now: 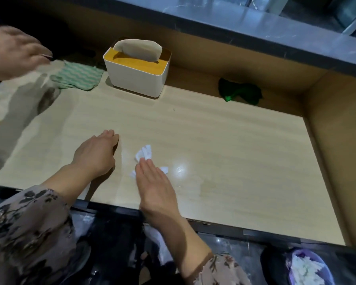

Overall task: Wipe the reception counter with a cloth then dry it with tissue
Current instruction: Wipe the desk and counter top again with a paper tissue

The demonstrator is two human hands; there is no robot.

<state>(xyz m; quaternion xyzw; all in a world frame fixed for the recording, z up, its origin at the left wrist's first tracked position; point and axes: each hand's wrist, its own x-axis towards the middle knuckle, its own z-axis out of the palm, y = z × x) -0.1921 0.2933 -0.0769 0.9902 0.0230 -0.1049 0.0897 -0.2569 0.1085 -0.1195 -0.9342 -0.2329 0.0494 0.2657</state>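
Note:
A light wooden counter (224, 140) fills the middle of the view. My right hand (154, 182) lies flat on a white tissue (145, 154), which sticks out beyond the fingertips and at both sides of the hand. My left hand (97, 153) rests on the counter just left of it, fingers together, holding nothing. A green and white striped cloth (78, 76) lies crumpled at the back left. Beside it stands a white tissue box (136, 79) with a yellow top and a tissue sticking up.
Another person's hand (12, 50) hovers at the top left above the cloth. A crumpled dark green bag (239, 90) lies at the back right. Brown walls edge the counter at the back and right. A bin (308, 268) holding white tissues sits low right.

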